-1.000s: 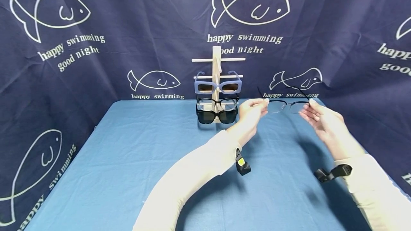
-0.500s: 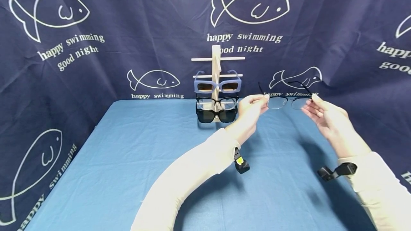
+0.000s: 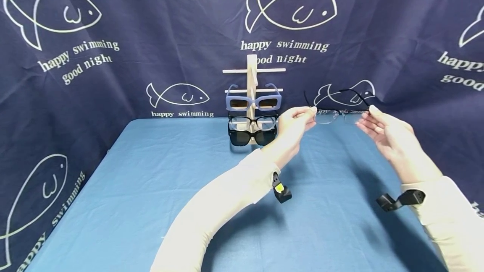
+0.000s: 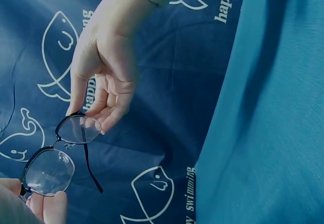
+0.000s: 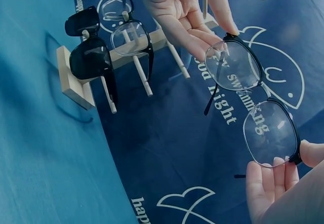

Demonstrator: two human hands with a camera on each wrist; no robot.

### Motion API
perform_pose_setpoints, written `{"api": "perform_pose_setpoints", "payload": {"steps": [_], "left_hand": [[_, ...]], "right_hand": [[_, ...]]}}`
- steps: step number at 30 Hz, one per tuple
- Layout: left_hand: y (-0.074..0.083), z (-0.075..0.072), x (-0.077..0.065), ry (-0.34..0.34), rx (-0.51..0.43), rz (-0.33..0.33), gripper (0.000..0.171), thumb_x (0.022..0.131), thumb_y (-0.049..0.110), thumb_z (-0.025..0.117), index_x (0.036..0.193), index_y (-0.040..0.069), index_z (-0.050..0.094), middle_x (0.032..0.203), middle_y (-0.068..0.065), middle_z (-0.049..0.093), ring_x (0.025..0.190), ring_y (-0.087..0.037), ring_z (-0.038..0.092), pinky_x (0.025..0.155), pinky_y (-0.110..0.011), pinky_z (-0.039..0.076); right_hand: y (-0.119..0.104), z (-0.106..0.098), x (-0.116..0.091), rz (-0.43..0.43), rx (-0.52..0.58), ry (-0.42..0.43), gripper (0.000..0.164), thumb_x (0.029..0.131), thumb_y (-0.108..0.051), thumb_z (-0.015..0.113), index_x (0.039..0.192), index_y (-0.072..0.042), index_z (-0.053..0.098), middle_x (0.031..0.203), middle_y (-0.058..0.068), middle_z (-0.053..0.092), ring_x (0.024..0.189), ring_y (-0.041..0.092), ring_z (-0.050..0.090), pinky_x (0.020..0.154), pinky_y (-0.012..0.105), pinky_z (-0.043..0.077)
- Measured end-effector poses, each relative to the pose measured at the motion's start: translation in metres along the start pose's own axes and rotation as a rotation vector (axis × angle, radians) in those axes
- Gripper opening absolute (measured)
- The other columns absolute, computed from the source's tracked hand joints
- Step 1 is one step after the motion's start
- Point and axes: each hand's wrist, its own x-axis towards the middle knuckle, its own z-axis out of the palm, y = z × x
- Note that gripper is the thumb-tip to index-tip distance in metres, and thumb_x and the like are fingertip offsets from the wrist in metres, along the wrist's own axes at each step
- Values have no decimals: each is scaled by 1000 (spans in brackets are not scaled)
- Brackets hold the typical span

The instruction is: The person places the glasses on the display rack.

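Observation:
Both hands hold a pair of eyeglasses with dark upper rims and clear lenses, raised above the blue table. My left hand pinches one end of the frame by its hinge, thumb on top. At the opposite hinge, my right hand grips between thumb and fingers. The temples are unfolded and point away toward the backdrop. In the right wrist view, the lenses are see-through, with thin metal lower rims. Left of my left hand stands a wooden display rack.
On the rack sit purple-framed sunglasses, black-framed clear glasses and, lowest, black sunglasses. The top peg is bare. A navy fish-print curtain hangs behind and beside the blue-covered table.
The eyeglasses have risen slightly and tilted, so the lenses look flatter in the head view. My right hand has shifted a little up and right; both hands keep their hold.

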Motion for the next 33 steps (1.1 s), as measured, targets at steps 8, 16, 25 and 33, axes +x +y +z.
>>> {"api": "perform_pose_setpoints", "payload": {"steps": [8,16,25,33], "left_hand": [[-1,-3,-3,-7,-8,-16,11,85,-2,70,93,-9,68,72,-5,66,61,-8,61,81,-37,61],[1,-5,-1,-2,9,-16,10,84,-3,70,92,-9,68,80,-17,70,62,-9,61,76,-33,62],[-1,-3,-3,11,39,-28,11,85,0,71,92,-7,69,88,-26,71,62,-12,62,74,-31,62],[6,-5,-2,-8,35,-9,12,85,0,71,93,-9,69,77,-16,69,61,-9,61,74,-31,62]], "right_hand": [[0,0,-2,27,16,6,19,94,2,57,81,6,71,76,18,70,70,29,70,70,41,63],[0,-2,0,81,29,-7,19,95,1,56,83,6,69,77,18,70,73,28,70,72,41,62],[-2,-10,2,119,59,-36,21,97,-1,53,84,6,67,80,19,69,77,29,69,74,42,62],[-4,-5,1,133,82,-68,21,98,-1,51,86,6,66,82,19,68,78,30,68,76,43,61]]}}
